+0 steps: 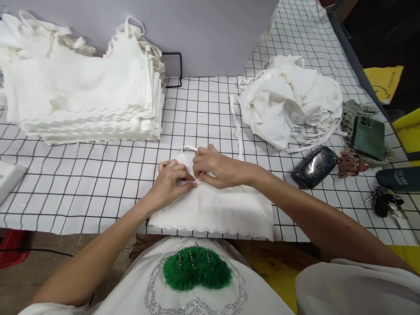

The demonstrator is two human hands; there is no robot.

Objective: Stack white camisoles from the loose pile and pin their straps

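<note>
White garment: a flat folded white fabric piece (215, 209) with a scalloped lower edge lies on the worktop (95, 182) right under both hands, at the near edge.
Left hand: left hand (170, 181) rests on the upper left part of the fabric piece, fingers (179, 173) pinched shut on a thin white strap (198, 181) at its top edge.
Right hand: right hand (214, 166) meets the left one fingertip to fingertip, its fingers closed on the same strap, just right of the left pinch.
Strap loop: another white strap (238, 130) runs away from the fingers, beyond the right hand.
Folded stack: a tall stack of like white pieces (84, 96) sits well beyond and left of the fingers.
Loose heap: a crumpled heap of white pieces (290, 101) lies beyond and right of the fingers.
Small things: far right of the fingers lie a dark glossy case (314, 166), a hair claw (351, 163), a green phone (368, 137) and keys (384, 200).
Worktop cover: white with a black grid.
Backdrop: a pale board (206, 21) stands behind the stack.
</note>
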